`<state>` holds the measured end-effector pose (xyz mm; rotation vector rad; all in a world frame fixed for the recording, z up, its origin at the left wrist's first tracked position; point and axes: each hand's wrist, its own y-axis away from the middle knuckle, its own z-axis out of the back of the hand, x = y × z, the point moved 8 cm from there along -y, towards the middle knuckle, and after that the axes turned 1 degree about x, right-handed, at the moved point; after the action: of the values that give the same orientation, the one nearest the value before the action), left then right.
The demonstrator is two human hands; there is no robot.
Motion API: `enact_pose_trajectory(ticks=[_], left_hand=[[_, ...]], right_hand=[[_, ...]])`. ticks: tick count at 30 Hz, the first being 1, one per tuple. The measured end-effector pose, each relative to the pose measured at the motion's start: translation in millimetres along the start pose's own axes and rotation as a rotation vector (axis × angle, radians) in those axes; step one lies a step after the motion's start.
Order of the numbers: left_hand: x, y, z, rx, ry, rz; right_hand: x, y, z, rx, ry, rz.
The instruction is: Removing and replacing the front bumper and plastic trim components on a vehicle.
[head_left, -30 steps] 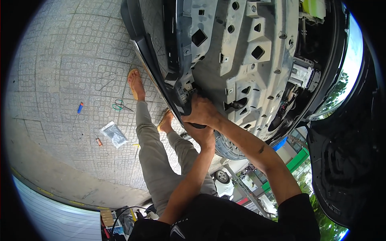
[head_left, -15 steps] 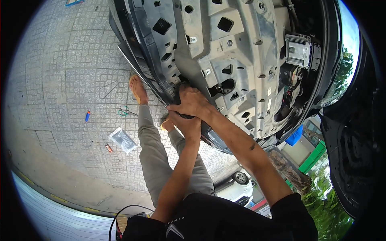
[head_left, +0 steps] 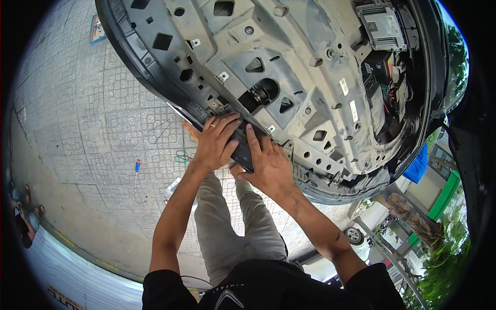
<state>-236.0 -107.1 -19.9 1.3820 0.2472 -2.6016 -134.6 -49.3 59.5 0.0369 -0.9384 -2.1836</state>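
My left hand (head_left: 214,142) lies on the dark front edge of a car, fingers stretched out and spread over the trim. Just right of it, my right hand (head_left: 269,163) rests with fingers apart and its thumb toward me. Between the two hands runs a strip of black plastic trim (head_left: 242,155), which both touch. It borders a large grey panel (head_left: 305,46) with many cut-out holes and several small metal clips (head_left: 223,77). A round black part (head_left: 264,92) shows through one opening. My fingertips partly cover the trim.
On the paved ground at left lie a blue-handled screwdriver (head_left: 137,166) and green-handled scissors (head_left: 182,156). A silver metal-cased unit (head_left: 382,28) sits at the far right of the engine bay. A raised black hood (head_left: 478,175) stands at the right. Another person (head_left: 28,219) is at the far left.
My hands were bunched together at the edge, the right beyond the left. They now lie side by side with fingers spread on the trim. The view has shifted.
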Motion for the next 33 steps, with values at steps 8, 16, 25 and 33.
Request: enact_pose_trajectory(ticks=[8,16,25,33], left_hand=[[6.9,-29.9,-19.6,0.068,0.271,-0.048],[13.7,-21.0,-24.6,0.000,0.301,0.045],[9.4,-21.3,-31.6,0.123,0.270,0.073],[-38.2,-24.6,-12.4,0.169,0.060,0.031]], right_hand=[[-15.5,-9.0,-1.5,-0.011,-0.039,0.130],[-21.6,-3.7,0.8,-0.084,-0.110,0.160],[-22.2,-6.6,-0.4,-0.046,-0.116,0.084],[-24.7,8.3,13.9,-0.395,-0.243,0.114]])
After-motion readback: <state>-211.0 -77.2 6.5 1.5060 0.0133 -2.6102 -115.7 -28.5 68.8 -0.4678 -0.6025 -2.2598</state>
